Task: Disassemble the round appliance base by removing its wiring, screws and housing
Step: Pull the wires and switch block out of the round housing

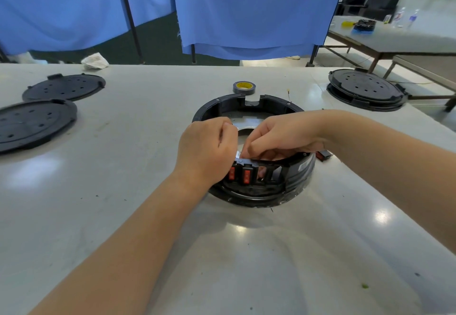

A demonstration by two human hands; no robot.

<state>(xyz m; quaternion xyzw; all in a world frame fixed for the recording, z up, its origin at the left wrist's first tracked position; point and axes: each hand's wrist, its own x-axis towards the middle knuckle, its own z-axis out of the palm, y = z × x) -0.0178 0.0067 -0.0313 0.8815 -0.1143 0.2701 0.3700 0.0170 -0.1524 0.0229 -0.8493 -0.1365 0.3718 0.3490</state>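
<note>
Base: centre of table, open side up, 2 red switches at its 6 o'clock wall.
Left hand: fingers curled over the 6 o'clock rim by the switches.
Right hand: fingers curled, tips inside at the 6 o'clock rim; what they pinch, cannot tell.
Tape: at 12 o'clock.

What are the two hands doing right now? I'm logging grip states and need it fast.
Left hand: fingers curled, gripping the near rim of the round base by the red switches.
Right hand: fingers curled inside the base; what they pinch cannot be told.
</note>
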